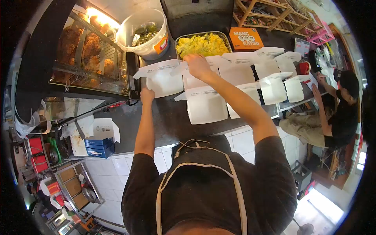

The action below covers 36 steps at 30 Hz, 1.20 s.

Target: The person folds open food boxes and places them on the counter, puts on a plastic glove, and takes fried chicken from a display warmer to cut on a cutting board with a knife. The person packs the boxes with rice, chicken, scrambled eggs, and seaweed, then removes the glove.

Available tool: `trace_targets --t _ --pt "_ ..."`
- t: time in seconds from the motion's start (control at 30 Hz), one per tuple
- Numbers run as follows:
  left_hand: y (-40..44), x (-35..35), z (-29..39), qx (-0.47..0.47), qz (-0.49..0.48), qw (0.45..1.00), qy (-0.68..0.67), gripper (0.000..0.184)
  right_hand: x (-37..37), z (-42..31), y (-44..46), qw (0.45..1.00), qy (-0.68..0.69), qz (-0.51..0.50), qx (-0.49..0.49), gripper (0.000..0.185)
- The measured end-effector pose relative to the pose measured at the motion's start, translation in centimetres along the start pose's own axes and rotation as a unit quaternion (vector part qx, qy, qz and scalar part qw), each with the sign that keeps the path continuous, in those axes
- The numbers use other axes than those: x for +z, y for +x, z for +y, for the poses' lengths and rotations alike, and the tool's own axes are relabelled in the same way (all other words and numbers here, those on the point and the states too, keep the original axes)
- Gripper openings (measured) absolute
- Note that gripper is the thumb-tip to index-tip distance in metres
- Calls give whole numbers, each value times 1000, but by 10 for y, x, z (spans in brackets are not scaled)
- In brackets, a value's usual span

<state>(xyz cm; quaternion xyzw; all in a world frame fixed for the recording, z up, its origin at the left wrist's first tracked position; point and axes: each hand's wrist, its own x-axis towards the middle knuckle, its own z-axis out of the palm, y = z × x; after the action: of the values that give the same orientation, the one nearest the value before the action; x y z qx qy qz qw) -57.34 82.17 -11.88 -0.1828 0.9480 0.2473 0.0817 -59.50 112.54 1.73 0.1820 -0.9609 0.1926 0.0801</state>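
My left hand (147,96) is closed at the near left corner of an open white takeout box (165,83), and its fingers seem to grip the wall. My right hand (198,65) reaches over the boxes to the near edge of a metal tray of chopped yellow food (203,45). Its fingers point down and are drawn together; whatever is between them is hidden. Under my right forearm, more open white boxes stand in two rows, including one at the front (206,108). Their lids are folded back, and the insides I can see look bare.
A clear bucket (144,33) with wrapped items stands behind the left boxes, beside a lit glass case (92,55) of fried food. An orange box (246,38) sits right of the tray. A blue-and-white carton (101,143) is at left. Another person (340,105) sits at right.
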Motion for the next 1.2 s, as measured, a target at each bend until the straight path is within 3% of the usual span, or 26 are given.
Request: trace_targets --t 0.03,0.1,0.23,0.27,0.33,0.37,0.43,0.47,0.53,0.6,0.67,0.7,0.73,0.77,0.8,0.83,0.9,0.97,1.0,1.07,1.2 --pt "-6 -8 4 16 10 999 -41 46 -6 -2 -2 1000 -4 1 1 18" --pt "-11 -9 -7 37 74 993 -83 59 -14 -7 -7 990 31 130 -43 24" --pt "-83 -52 -18 42 122 969 -212 51 -72 -30 -41 966 188 179 -18 27" --pt "-103 -54 -30 6 147 966 -214 51 -83 -35 -52 962 210 174 -13 26" --pt "-146 -67 -68 39 142 947 -285 40 -86 -47 -76 931 334 143 42 21" --pt "-174 -76 -86 0 173 947 -270 40 -82 -57 -88 911 391 114 65 18" --pt "-210 -107 -125 -38 257 911 -321 28 -56 -88 -105 888 440 66 119 13" --pt "-217 -120 -163 -9 322 907 -272 21 -32 -112 -111 864 481 58 137 11" --pt "-236 -151 -221 -82 426 861 -266 17 -1 -167 -118 848 510 -33 136 12" --pt "-238 -185 -276 -123 520 808 -249 23 33 -234 -119 879 469 -74 47 14" --pt "-226 -217 -323 -198 543 728 -370 37 75 -305 -114 824 536 -181 29 19" --pt "-211 -220 -370 -236 500 710 -436 60 113 -342 -104 808 554 -198 -7 23" --pt "-203 -231 -385 -228 492 715 -441 60 135 -380 -88 832 522 -179 -64 29" --pt "-204 -235 -393 -289 385 729 -487 71 166 -417 -70 864 470 -133 -126 34" --pt "-198 -236 -396 -341 267 731 -527 82 182 -460 -51 886 442 -77 -115 38" --pt "-194 -222 -425 -280 176 753 -569 91 219 -484 -42 864 474 -150 -74 39" --pt "-196 -210 -441 -272 98 683 -671 79 292 -530 -22 810 512 -284 27 42" --pt "-193 -216 -432 -150 -26 644 -750 69 345 -542 -25 864 447 -202 -115 27" --pt "-191 -213 -442 -119 -5 635 -763 64 326 -548 -38 847 486 -197 -91 23" --pt "-210 -230 -427 -166 -2 608 -776 68 277 -542 -61 862 467 -157 -115 20" --pt "-241 -250 -412 -168 -11 645 -746 72 196 -516 -94 859 430 -262 -90 23"
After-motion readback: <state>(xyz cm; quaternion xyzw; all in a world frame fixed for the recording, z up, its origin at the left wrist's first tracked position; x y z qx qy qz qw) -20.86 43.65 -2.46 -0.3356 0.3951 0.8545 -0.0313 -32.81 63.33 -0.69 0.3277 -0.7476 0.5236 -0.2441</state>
